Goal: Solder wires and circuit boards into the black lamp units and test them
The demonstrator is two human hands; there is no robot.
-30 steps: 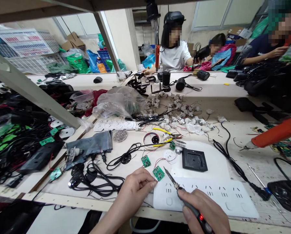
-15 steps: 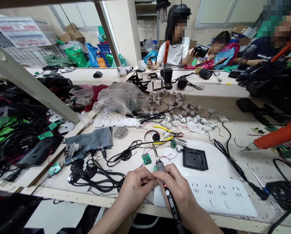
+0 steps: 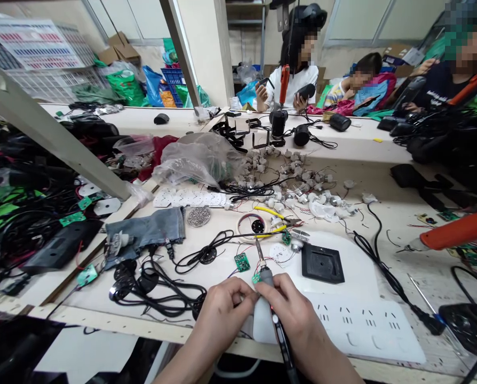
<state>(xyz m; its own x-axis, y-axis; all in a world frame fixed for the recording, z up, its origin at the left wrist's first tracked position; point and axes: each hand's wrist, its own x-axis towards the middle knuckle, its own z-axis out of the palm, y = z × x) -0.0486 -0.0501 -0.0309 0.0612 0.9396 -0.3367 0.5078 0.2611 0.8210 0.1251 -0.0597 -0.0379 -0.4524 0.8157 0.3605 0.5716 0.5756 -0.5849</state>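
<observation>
At bench edge: right hand (image 3: 290,314) grips slim soldering iron (image 3: 267,280); left hand (image 3: 222,314) pinches green board (image 3: 256,278).

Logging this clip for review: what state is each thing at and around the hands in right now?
left hand: pinching the green circuit board.
right hand: gripping the soldering iron, tip pointing up and away.
second green board: lying flat, untouched.
black square part: flat on the bench, apart from the hands.
yellow-handled pliers: lying down, unused.
white power strip: flat, nothing plugged in.

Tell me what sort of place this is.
Likely a small electronics assembly workshop: the right hand holds a soldering iron, green circuit boards and small motors litter the workbench.
</observation>
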